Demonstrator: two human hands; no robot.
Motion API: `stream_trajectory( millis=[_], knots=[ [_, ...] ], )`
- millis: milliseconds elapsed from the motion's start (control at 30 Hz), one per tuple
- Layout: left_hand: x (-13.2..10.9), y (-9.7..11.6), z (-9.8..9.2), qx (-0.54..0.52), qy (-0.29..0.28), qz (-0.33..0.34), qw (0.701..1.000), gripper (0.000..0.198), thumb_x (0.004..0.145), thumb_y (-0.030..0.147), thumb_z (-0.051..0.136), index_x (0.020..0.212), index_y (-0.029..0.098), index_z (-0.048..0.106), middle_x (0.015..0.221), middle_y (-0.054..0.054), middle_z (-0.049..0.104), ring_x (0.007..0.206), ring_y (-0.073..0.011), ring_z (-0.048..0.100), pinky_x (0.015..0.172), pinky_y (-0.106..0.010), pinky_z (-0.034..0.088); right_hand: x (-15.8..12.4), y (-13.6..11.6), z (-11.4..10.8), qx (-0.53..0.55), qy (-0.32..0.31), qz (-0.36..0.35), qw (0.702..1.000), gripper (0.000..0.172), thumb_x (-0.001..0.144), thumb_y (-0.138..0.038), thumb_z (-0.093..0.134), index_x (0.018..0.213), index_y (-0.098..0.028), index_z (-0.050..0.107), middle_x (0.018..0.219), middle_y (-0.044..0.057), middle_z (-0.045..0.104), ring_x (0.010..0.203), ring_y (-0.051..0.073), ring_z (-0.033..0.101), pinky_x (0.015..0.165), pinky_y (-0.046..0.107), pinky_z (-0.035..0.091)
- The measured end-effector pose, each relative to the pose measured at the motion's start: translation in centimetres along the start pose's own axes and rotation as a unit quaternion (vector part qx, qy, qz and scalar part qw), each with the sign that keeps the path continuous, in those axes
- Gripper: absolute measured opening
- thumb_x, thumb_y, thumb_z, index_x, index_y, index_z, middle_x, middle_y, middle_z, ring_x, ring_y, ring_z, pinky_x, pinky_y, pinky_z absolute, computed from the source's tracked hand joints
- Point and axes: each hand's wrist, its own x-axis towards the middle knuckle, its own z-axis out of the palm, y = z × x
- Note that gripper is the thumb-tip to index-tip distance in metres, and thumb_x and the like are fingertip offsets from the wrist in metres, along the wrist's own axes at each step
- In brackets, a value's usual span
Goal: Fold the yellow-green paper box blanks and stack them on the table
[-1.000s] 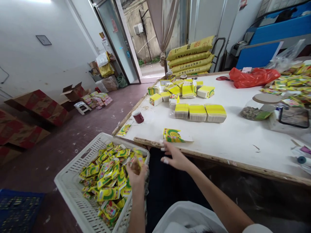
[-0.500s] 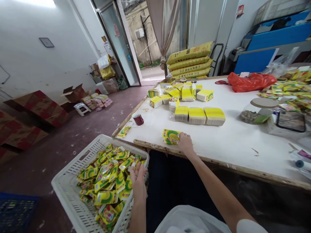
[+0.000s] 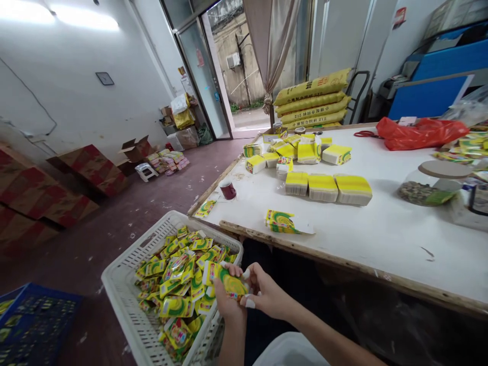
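Note:
My left hand [image 3: 231, 305] is closed round a yellow and green printed packet [image 3: 233, 285], held over the right edge of a white plastic basket [image 3: 125, 310]. At the packet's right end, the fingers of my right hand [image 3: 269, 296] are pinched on it, with white coverings on some fingertips. Many similar packets [image 3: 177, 307] fill the basket in a loose heap. On the white table [image 3: 343, 244] above my hands lies a small stack of printed yellow and green cards [image 3: 282, 222], the top one slid out to the right.
Bundles of yellow-topped cards [image 3: 322, 187] stand farther back on the table. A dark red mug [image 3: 227, 190] is near its left edge. To the right are a lidded jar [image 3: 430, 185] and a red plastic bag [image 3: 419, 133]. A blue crate [image 3: 41, 320] sits on the floor.
My right hand has left the card stack and come down to my left hand. A packet is now held between both hands. The view has turned slightly left.

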Motion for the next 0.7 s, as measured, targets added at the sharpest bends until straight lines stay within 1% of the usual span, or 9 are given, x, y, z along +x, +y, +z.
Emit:
stream_trajectory(
  millis=[100,200,300,367,433,533,600,667,700],
  knots=[
    [0.5,-0.1,0.0,0.025,0.036,0.016,0.999,0.055,0.068,0.072,0.071,0.066,0.02,0.052,0.06,0.004,0.048,0.054,-0.0102,0.047,0.054,-0.021,0.047,0.0,-0.3,-0.3,-0.075,0.024,0.004,0.997,0.045,0.063,-0.019,0.074,0.097,-0.023,0.045,0.077,-0.008,0.047,0.064,0.009,0.038,0.057,0.022,0.031],
    [0.6,-0.7,-0.5,0.085,0.052,0.013,0.995,0.046,0.065,0.06,0.078,0.078,0.02,0.061,0.072,0.002,0.062,0.067,-0.0141,0.06,0.067,-0.026,0.054,0.3,-1.5,-2.1,-0.128,0.047,-0.021,0.99,0.023,0.072,-0.018,0.065,0.09,-0.021,0.051,0.072,-0.007,0.048,0.065,0.009,0.039,0.059,0.023,0.031],
    [0.5,-1.1,-1.0,0.145,0.053,-0.025,0.988,0.043,0.058,0.046,0.087,0.08,0.017,0.066,0.077,-0.001,0.07,0.075,-0.0192,0.068,0.073,-0.031,0.057,0.6,-2.5,-4.1,-0.144,0.064,-0.05,0.986,0.007,0.081,-0.02,0.057,0.087,-0.02,0.057,0.074,-0.004,0.055,0.068,0.011,0.046,0.063,0.024,0.036],
    [0.7,-1.0,-1.2,0.176,0.045,-0.049,0.982,0.043,0.058,0.046,0.088,0.078,0.014,0.068,0.076,-0.004,0.072,0.075,-0.022,0.07,0.074,-0.033,0.058,0.7,-2.8,-5.4,-0.157,0.065,-0.055,0.984,0.008,0.083,-0.019,0.055,0.087,-0.019,0.061,0.074,-0.002,0.06,0.069,0.012,0.051,0.065,0.024,0.04],
    [1.1,-0.5,-1.5,0.19,0.026,-0.031,0.981,0.046,0.065,0.052,0.084,0.085,0.013,0.07,0.084,-0.007,0.074,0.084,-0.0249,0.072,0.082,-0.037,0.059,0.8,-3.0,-6.6,-0.204,0.097,-0.083,0.971,0.013,0.083,-0.015,0.053,0.087,-0.019,0.064,0.076,0.0,0.064,0.071,0.014,0.055,0.067,0.026,0.044],
    [1.7,1.0,-1.8,0.224,-0.02,0.078,0.971,0.058,0.075,0.054,0.077,0.119,0.018,0.065,0.124,-0.013,0.069,0.122,-0.0295,0.063,0.108,-0.042,0.048,0.5,-3.4,-7.9,-0.354,0.149,-0.168,0.908,0.025,0.083,-0.006,0.05,0.088,-0.021,0.069,0.088,0.005,0.07,0.085,0.019,0.058,0.081,0.034,0.046],
    [1.7,2.2,-1.8,0.297,-0.071,0.133,0.943,0.078,0.069,0.046,0.084,0.136,0.02,0.054,0.145,-0.015,0.056,0.141,-0.0333,0.047,0.119,-0.046,0.036,0.0,-3.7,-8.1,-0.451,0.123,-0.215,0.858,0.027,0.086,-0.003,0.051,0.087,-0.023,0.07,0.088,0.005,0.07,0.091,0.021,0.057,0.092,0.04,0.044],
    [1.4,3.1,-1.4,0.399,-0.161,0.113,0.896,0.089,0.058,0.036,0.092,0.137,0.02,0.053,0.144,-0.015,0.056,0.142,-0.0373,0.044,0.119,-0.05,0.034,-0.5,-3.8,-7.4,-0.494,0.061,-0.255,0.829,0.028,0.089,-0.004,0.051,0.086,-0.026,0.069,0.083,0.002,0.069,0.092,0.02,0.057,0.106,0.045,0.038],
    [1.1,3.3,-1.1,0.442,-0.214,0.083,0.867,0.085,0.058,0.032,0.091,0.134,0.02,0.055,0.138,-0.014,0.06,0.137,-0.0374,0.049,0.116,-0.05,0.038,-0.7,-3.7,-6.9,-0.493,0.041,-0.274,0.825,0.028,0.089,-0.005,0.052,0.087,-0.027,0.069,0.084,0.001,0.069,0.095,0.02,0.058,0.113,0.047,0.034]
  ],
)
